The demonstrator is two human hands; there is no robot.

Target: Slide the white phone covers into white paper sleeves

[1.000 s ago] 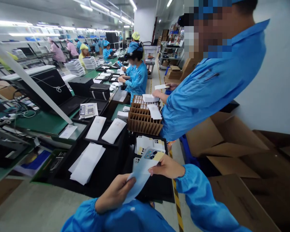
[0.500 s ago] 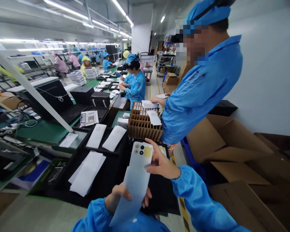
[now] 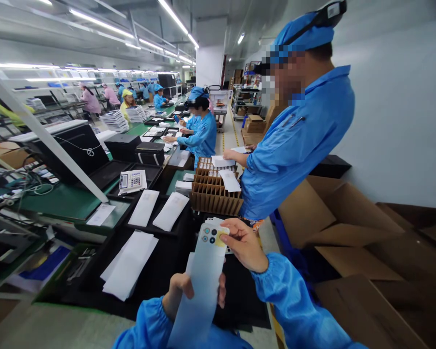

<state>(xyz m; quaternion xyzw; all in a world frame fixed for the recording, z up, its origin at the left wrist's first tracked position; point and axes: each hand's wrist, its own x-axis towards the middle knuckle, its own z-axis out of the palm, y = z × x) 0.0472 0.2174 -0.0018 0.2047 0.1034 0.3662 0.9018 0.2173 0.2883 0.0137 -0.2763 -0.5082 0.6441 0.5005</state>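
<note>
A pale silver-blue smartphone [image 3: 212, 242], back side up, is tilted in front of me with its camera lenses and a yellow label at the top end. A whitish translucent sleeve [image 3: 194, 312] covers its lower part. My left hand [image 3: 179, 291] wraps round the sleeve and the phone's lower half, thumb on top and fingers under the right edge. At the top right corner, my right hand [image 3: 245, 242] pinches the phone, with its thumb over the yellow label. Part of another phone or cover shows behind the top end, mostly hidden.
Several white sleeves [image 3: 131, 264] lie on a black tray [image 3: 167, 271] to the left. Beyond stand a divided cardboard box [image 3: 216, 198] and a calculator [image 3: 132, 181]. A co-worker [image 3: 294, 135] in blue stands at right, near open cartons [image 3: 349, 242].
My right thumb and fingers have closed onto the phone's top corner, over the label. More of the phone's back now shows above the sleeve. The view has shifted slightly.
</note>
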